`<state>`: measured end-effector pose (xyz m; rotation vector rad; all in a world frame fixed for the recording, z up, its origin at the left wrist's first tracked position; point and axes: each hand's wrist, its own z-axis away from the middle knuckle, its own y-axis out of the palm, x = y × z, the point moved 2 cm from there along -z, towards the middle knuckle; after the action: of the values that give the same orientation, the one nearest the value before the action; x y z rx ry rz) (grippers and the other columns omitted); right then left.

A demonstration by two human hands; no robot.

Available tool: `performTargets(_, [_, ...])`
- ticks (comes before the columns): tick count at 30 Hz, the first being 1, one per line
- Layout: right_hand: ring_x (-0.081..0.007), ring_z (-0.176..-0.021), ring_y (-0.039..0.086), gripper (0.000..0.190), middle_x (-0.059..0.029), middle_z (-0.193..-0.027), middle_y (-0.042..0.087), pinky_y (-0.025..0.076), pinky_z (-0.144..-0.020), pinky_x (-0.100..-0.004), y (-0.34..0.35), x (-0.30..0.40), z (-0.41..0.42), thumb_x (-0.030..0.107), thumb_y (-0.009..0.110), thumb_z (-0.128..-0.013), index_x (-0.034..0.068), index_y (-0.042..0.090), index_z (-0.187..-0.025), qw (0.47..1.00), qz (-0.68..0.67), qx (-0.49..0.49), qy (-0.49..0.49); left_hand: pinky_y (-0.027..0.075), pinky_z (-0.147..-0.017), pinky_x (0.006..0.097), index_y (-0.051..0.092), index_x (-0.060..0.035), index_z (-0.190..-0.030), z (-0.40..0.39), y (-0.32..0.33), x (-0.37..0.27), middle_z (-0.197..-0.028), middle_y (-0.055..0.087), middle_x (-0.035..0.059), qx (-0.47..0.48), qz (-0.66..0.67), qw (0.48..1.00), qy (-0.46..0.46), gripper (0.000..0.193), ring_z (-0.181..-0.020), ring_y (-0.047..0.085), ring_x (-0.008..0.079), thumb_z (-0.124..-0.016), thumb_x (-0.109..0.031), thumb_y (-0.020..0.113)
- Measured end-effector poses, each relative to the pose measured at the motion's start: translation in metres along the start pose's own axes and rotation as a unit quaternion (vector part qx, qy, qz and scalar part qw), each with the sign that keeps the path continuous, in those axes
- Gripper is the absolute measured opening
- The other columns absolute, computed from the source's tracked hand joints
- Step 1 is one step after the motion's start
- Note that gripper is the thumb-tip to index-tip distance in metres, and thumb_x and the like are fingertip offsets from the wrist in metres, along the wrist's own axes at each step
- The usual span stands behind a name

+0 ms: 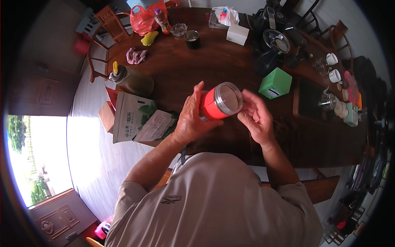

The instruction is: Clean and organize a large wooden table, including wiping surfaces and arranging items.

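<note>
My left hand is closed around a red cylindrical container with a clear, ridged rim, tilted over the near part of the dark wooden table. Its round end faces up and to the right; whether a clear lid covers it, I cannot tell. Close to the right side of that rim is my right hand, its fingers curled and apart, holding nothing that shows. A green box stands beyond my right hand. Left of my left hand lies a printed pouch with a paper packet on it.
A large bottle with a yellow-topped lid stands at the left. Farther back are a dark metal cup, a white box, a glass dish and a red plastic bag. A dark tray and white cups occupy the right side.
</note>
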<state>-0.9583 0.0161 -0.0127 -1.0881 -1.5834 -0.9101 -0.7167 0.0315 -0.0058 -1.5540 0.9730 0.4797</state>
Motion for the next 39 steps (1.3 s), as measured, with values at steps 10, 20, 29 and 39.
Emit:
performTargets(10, [-0.0293, -0.138, 0.062, 0.115, -0.0198, -0.152, 0.056, 0.055, -0.114, -0.0445, 0.023, -0.017, -0.023, 0.015, 0.096, -0.085, 0.004, 0.022, -0.171, 0.995, -0.051, -0.041, 0.079, 0.056, -0.100, 0.0503, 0.021, 0.0033, -0.169, -0.009, 0.021, 0.008, -0.150, 0.060, 0.0252, -0.138, -0.077, 0.985, 0.066, 0.135, -0.114, 0.067, 0.0385, -0.066, -0.027, 0.102])
performTargets(20, [-0.0418, -0.126, 0.067, 0.105, -0.0256, -0.139, 0.062, 0.057, -0.104, -0.0467, 0.036, -0.006, -0.003, 0.014, 0.096, -0.076, -0.002, 0.039, -0.163, 0.950, 0.295, 0.038, -0.097, 0.044, -0.122, 0.0551, 0.005, -0.0080, -0.175, 0.042, 0.025, 0.028, -0.172, 0.034, 0.0272, 0.000, -0.023, 0.998, 0.056, 0.141, -0.152, 0.044, 0.0501, -0.073, -0.029, 0.101])
performTargets(29, [-0.0397, -0.145, 0.056, 0.098, -0.0254, -0.160, 0.052, 0.049, -0.119, -0.0448, 0.035, -0.019, -0.010, 0.010, 0.090, -0.082, 0.001, 0.039, -0.165, 0.958, 0.246, 0.136, -0.055, 0.043, -0.124, 0.0499, 0.019, 0.0034, -0.170, 0.030, 0.001, 0.035, -0.167, 0.041, 0.0297, 0.129, -0.010, 0.990, -0.051, 0.133, -0.152, 0.046, 0.0479, -0.072, -0.028, 0.103])
performTargets(39, [-0.0518, -0.142, 0.049, 0.096, -0.0327, -0.153, 0.051, 0.044, -0.115, -0.0592, -0.116, -0.049, -0.040, 0.040, 0.094, -0.082, 0.001, 0.048, -0.156, 0.772, 0.579, -0.260, -0.028, 0.052, -0.111, 0.0570, 0.018, 0.0055, -0.167, 0.045, 0.004, 0.046, -0.160, 0.045, 0.0328, 0.083, -0.139, 0.986, 0.039, 0.127, -0.134, 0.058, 0.0524, -0.073, -0.020, 0.098])
